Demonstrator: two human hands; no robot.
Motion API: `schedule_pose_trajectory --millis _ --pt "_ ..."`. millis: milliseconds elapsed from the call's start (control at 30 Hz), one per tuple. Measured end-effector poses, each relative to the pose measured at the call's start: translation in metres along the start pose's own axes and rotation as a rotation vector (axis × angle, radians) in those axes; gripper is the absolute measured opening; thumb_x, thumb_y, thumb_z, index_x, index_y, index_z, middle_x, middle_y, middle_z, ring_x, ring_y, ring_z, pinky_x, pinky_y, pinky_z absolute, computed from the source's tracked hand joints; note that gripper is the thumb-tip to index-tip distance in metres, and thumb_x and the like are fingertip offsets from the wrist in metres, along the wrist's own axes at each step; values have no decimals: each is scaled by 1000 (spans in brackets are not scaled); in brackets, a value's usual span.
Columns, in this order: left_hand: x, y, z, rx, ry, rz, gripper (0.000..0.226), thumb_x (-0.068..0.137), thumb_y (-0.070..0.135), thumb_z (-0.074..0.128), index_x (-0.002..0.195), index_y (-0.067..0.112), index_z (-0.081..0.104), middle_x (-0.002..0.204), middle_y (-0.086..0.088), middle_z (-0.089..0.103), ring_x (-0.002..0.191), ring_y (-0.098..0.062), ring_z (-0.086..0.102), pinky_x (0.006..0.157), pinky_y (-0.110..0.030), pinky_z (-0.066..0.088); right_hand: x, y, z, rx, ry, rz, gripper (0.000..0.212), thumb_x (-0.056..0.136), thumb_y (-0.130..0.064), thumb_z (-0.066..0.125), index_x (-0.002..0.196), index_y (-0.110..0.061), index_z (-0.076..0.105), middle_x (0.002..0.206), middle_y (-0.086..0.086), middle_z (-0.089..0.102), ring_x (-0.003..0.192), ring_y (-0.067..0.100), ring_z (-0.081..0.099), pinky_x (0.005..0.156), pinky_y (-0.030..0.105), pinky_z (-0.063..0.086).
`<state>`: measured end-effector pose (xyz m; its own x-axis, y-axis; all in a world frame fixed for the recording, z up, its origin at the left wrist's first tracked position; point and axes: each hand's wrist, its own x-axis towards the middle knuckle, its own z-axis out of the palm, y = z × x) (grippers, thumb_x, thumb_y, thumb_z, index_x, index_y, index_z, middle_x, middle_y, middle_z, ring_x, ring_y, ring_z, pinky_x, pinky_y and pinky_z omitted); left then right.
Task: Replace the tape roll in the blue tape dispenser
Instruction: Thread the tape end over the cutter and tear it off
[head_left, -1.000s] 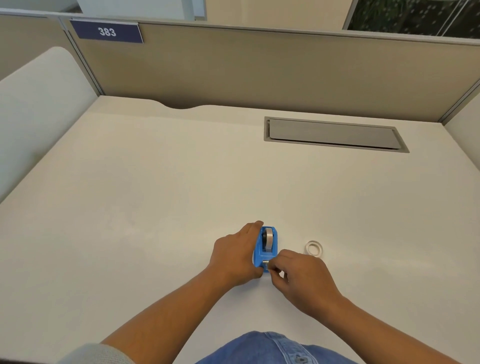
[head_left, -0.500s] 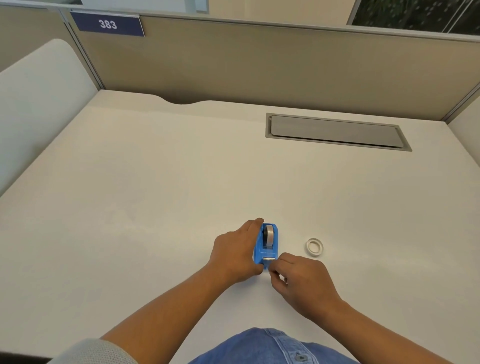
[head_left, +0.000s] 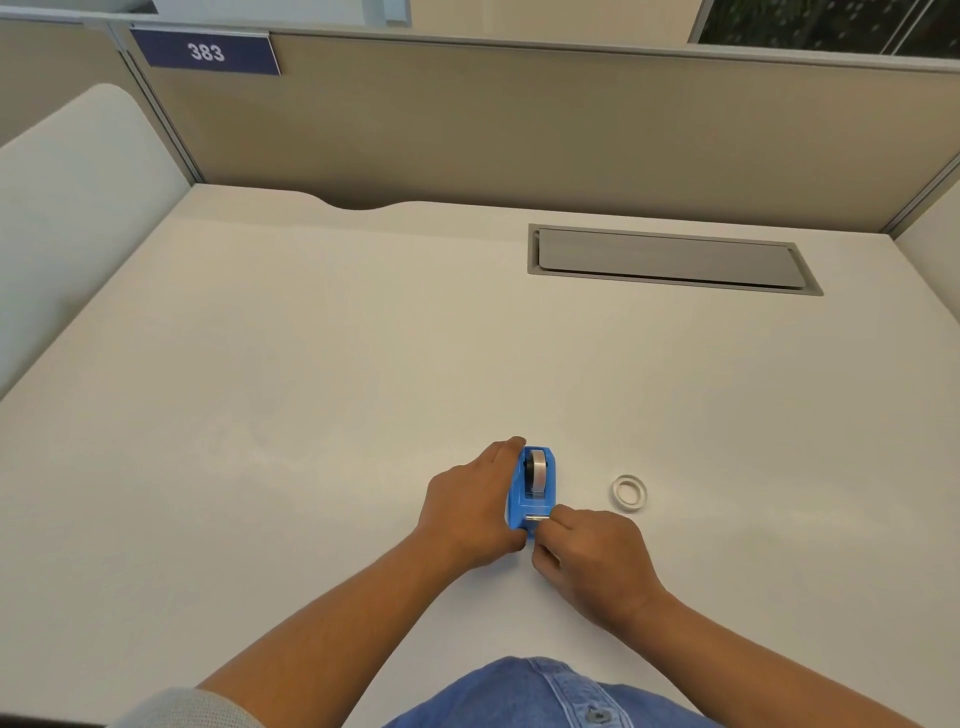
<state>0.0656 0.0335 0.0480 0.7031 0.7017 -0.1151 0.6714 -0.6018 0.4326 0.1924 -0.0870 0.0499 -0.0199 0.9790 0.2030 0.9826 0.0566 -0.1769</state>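
Observation:
The blue tape dispenser stands on the white desk, cutter end toward me, with a tape roll seated in its cradle. My left hand wraps the dispenser's left side and holds it. My right hand sits at the cutter end, its thumb and forefinger pinched together at the metal blade; what is between them, likely the tape end, is too thin to see. A small white ring, an empty tape core, lies flat on the desk to the right of the dispenser.
A grey cable-hatch cover is set into the desk at the back right. Beige partition walls close off the back and sides, with a blue "383" sign at top left.
Both hands stay on the dispenser. My right hand's fingers have shifted slightly at the cutter end; the dispenser and the white ring have not moved on the desk.

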Motion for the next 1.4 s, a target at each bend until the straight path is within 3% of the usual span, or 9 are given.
schedule_pose_trajectory --millis 267,500,600,767,900,1000,1067,1167,1400 --pt "3 -1 1 -16 11 -5 100 58 49 79 140 32 24 135 10 54 97 -17 65 74 -27 48 -7 2 3 74 -3 102 11 71 -24 82 73 -21 72 58 -5 65 42 13 56 41 17 36" --pt "3 -3 3 -5 14 -2 100 57 48 78 137 34 21 135 11 53 93 -18 65 71 -28 48 -16 4 -5 267 -119 378 9 74 -25 77 76 -28 68 66 -14 61 54 5 54 50 8 33" --pt "3 -3 3 -6 11 -4 100 56 49 78 137 34 21 135 10 53 93 -18 65 70 -27 47 -18 4 -7 376 -161 507 18 76 -23 73 76 -34 58 68 -14 60 60 8 55 56 16 46" --pt "4 -2 4 -4 1 -18 101 55 49 79 134 37 17 135 9 54 94 -18 65 73 -30 51 -14 2 -13 430 -108 593 27 76 -24 74 80 -35 50 75 -13 60 63 10 58 54 18 47" --pt "4 0 3 0 -5 -21 101 55 48 80 134 36 18 134 9 55 93 -18 66 72 -30 51 0 1 -13 652 -46 734 17 84 -13 67 88 -28 60 83 -10 66 65 13 62 58 19 51" --pt "4 0 1 -7 -9 -21 100 55 44 80 134 35 19 133 9 55 91 -18 65 67 -27 46 15 1 -14 848 -53 910 10 89 -21 63 82 -18 68 78 0 71 72 19 68 65 35 57" --pt "4 1 0 -1 -13 -18 98 56 43 79 134 34 20 132 9 55 89 -18 65 65 -25 43 23 3 -16 877 -100 922 24 88 -33 65 75 -13 69 72 5 71 68 20 67 64 38 58" --pt "4 1 -1 18 -13 -14 98 59 46 78 137 32 21 135 9 53 93 -18 65 67 -26 45 26 4 -18 837 -144 857 23 76 -39 78 73 -17 71 70 -1 71 63 12 64 59 28 54" --pt "4 2 -2 4 -17 -16 99 59 48 80 138 32 22 136 9 53 96 -19 65 72 -27 46 16 6 -9 680 -128 712 20 71 -24 86 79 -26 68 74 -7 69 63 10 65 60 21 55"
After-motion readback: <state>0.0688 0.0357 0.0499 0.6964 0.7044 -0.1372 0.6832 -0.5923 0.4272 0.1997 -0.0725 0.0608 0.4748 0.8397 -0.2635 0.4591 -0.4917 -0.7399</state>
